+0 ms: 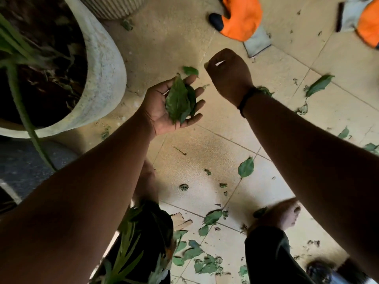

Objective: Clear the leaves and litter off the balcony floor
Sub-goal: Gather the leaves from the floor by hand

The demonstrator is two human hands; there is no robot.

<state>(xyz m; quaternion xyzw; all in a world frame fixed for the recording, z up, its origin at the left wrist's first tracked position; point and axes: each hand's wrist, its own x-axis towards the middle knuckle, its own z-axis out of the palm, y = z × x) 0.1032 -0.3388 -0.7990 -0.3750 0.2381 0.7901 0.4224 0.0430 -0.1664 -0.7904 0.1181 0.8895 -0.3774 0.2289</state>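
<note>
My left hand (174, 105) is held palm up over the tiled floor (205, 156), cupping a few green leaves (179, 100). My right hand (228, 75) hovers just to its right with the fingers curled into a loose fist; a pale sliver shows at the knuckles, and whether it holds anything I cannot tell. A small leaf (190, 70) lies just beyond my left fingertips. Loose leaves are scattered on the floor: one (246, 168) between my arms, one (319, 85) at the right, and a cluster (196, 257) near my knees.
A large pale planter (106, 78) with dark soil stands at the left, a ribbed pot (112, 7) behind it. Two orange-and-grey work gloves (242, 19) (363, 19) lie at the top. My knees and a bare foot (281, 216) are at the bottom.
</note>
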